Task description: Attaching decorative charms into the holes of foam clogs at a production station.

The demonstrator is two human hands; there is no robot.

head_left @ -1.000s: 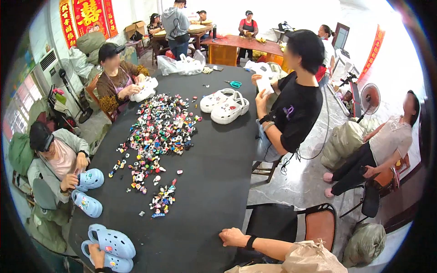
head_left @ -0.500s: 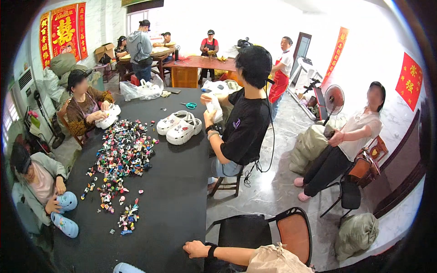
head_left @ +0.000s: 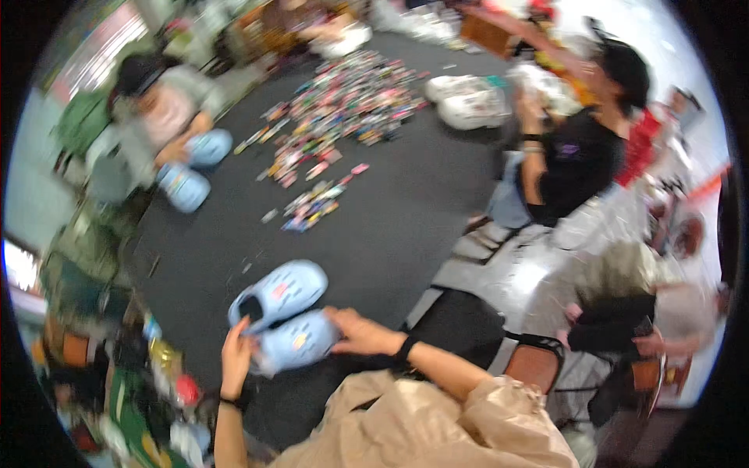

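Note:
Two light blue clogs lie side by side at the near edge of the black table, blurred by motion. My left hand [head_left: 236,357] grips the heel end of the nearer clog [head_left: 292,342], the thumb at its opening. On the toe end of that same clog, my right hand [head_left: 361,331] has its fingers closed. The farther clog [head_left: 287,290] rests against it, touched by neither palm. Small coloured pieces sit on the uppers of both clogs. Dark bands circle both of my wrists.
A large heap of small colourful charms [head_left: 351,101] spreads over the black table [head_left: 390,210]. To the left a person handles blue clogs [head_left: 185,187]; on the right a person in black sits near white clogs [head_left: 472,101]. Chairs [head_left: 534,365] stand at my right, clutter [head_left: 117,390] at my left.
The view has swung down and left. My right hand has gone from resting on the table edge to the nearer clog, and my left hand has come into view on it.

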